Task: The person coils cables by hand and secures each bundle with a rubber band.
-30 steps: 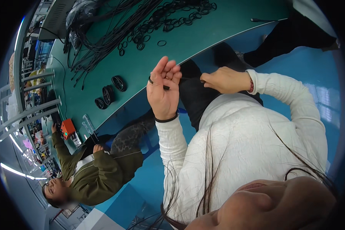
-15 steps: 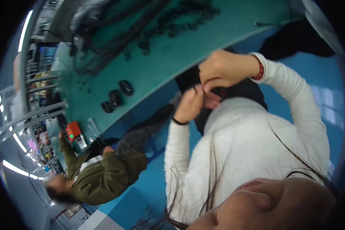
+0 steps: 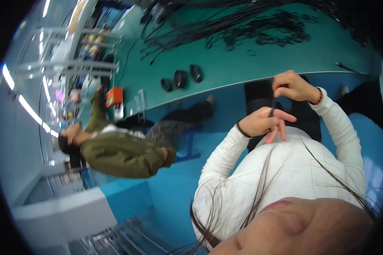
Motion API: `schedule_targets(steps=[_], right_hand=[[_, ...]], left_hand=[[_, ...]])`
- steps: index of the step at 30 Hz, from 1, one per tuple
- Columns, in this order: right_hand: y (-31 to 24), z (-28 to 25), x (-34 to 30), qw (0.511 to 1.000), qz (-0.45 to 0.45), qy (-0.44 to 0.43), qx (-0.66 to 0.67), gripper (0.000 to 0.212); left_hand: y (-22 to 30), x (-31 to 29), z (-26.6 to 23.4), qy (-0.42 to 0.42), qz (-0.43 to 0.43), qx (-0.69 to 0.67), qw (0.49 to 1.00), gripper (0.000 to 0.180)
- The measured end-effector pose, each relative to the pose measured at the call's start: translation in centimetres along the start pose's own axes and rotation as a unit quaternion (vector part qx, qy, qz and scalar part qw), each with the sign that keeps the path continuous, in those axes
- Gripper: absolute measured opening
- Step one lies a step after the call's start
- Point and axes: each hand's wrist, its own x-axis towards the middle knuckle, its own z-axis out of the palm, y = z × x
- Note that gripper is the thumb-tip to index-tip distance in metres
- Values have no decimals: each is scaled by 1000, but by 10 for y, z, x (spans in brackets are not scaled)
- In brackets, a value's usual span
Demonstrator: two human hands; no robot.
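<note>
Both my hands are raised over my lap, in front of the table edge. My right hand (image 3: 295, 86) is closed, with thumb and fingers pinching one end of a thin black band (image 3: 273, 102). The band stretches down to my left hand (image 3: 264, 124) and meets a finger there; whether it loops fully round that finger I cannot tell. The left fingers are spread, some stretched out and some bent. A black band circles my left wrist and a red bead bracelet my right.
On the green table (image 3: 230, 76) lie a heap of black rings (image 3: 281, 32), long black cables (image 3: 191, 32) and three dark rounded objects (image 3: 180, 79). A co-worker (image 3: 123, 151) in an olive jacket sits to the left, beside an orange box (image 3: 114, 97).
My hands have drawn apart, and the black band now shows stretched between them. The whole view has turned, so the table and co-worker appear shifted.
</note>
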Motion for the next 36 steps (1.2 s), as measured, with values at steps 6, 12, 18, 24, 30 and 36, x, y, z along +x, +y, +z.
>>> schedule_targets(steps=[6,12,18,24,30,36], right_hand=[[9,22,-13,989,111,27,92,28],[15,35,-22,984,129,63,104,25],[46,52,-22,982,61,174,42,18],[30,55,-34,990,119,52,-59,18],[15,50,-45,981,170,-25,-95,20],[7,51,-48,965,223,-92,-107,20]], left_hand=[[-7,0,9,18,74,-135,988,50],[2,6,17,76,103,-143,981,49],[22,3,-11,178,174,-52,967,49],[16,2,-52,229,259,-197,917,48],[4,12,-61,289,238,-120,920,49],[-6,14,-58,378,178,-53,907,48]])
